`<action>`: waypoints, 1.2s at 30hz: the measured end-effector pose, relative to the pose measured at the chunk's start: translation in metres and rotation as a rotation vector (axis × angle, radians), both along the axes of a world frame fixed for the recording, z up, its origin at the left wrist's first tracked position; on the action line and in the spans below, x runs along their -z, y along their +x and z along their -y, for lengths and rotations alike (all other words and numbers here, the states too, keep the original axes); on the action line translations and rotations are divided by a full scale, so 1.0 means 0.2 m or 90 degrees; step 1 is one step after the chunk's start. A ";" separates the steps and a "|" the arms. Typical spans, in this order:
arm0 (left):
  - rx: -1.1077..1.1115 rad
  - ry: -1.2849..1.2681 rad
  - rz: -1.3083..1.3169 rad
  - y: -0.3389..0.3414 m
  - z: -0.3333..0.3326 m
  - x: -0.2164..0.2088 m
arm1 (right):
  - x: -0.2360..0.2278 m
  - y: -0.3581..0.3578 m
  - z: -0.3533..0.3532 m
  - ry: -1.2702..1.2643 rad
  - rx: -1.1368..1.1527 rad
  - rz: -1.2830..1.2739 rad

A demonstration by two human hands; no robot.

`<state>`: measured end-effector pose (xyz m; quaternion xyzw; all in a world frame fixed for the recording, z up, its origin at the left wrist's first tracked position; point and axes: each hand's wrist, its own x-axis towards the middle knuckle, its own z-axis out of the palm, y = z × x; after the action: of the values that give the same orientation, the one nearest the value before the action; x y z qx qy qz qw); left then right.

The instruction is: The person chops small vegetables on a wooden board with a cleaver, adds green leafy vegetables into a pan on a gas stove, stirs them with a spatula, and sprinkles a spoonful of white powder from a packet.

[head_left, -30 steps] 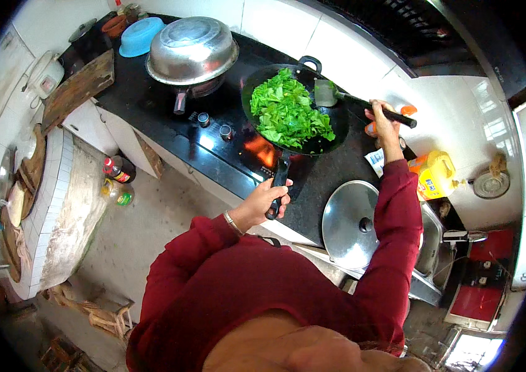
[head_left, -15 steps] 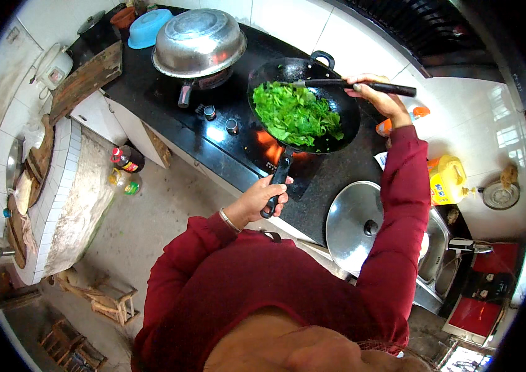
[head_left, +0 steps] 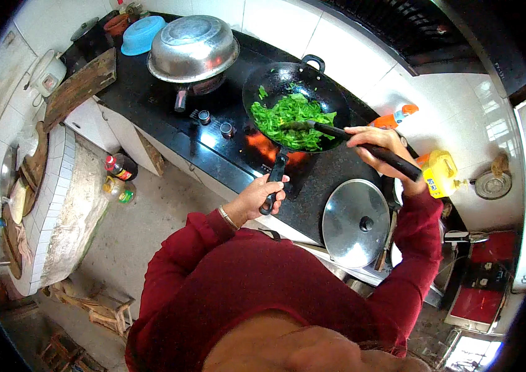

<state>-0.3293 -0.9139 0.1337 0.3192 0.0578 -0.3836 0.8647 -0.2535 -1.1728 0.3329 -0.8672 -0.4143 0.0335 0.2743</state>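
A black wok (head_left: 328, 87) sits over orange flames on the stove, with chopped leafy greens (head_left: 291, 118) gathered in its near half. My left hand (head_left: 255, 198) is closed round the wok's long black handle (head_left: 280, 166). In my right hand (head_left: 387, 149) is a long-handled spatula (head_left: 331, 130); its black handle slants down to the left into the wok. The spatula's blade lies among the greens and is partly covered by them. A few leaf scraps cling to the wok's far wall.
An upturned steel basin (head_left: 191, 46) covers the other burner, beside a blue basin (head_left: 143, 36). Right of the wok are a pan lid (head_left: 350, 217), an orange bottle (head_left: 393, 118) and a yellow jug (head_left: 440, 177). A dark bottle (head_left: 121, 167) stands on the floor at left.
My right hand has drawn back toward me and lower, bringing the spatula's blade from the wok's far side into the greens. The greens are more bunched. My left hand keeps its hold.
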 end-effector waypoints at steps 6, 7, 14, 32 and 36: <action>0.000 -0.005 -0.005 -0.01 0.01 -0.02 | 0.40 0.17 -0.10 0.095 0.045 0.181; -0.002 -0.007 -0.007 -0.01 0.02 -0.02 | 0.47 0.18 -0.11 0.103 0.031 0.193; 0.007 -0.038 0.005 0.00 0.00 0.02 | 0.25 -0.05 -0.08 0.007 -0.028 0.081; -0.006 -0.007 0.004 -0.01 0.03 0.01 | 0.35 0.21 -0.08 0.111 0.058 0.244; 0.005 -0.020 0.004 -0.01 0.05 0.01 | 0.58 0.33 -0.10 0.159 0.158 0.281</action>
<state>-0.3322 -0.9229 0.1310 0.3067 0.0479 -0.3870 0.8682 -0.1871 -1.1520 0.2172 -0.8570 -0.3557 -0.2413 0.2843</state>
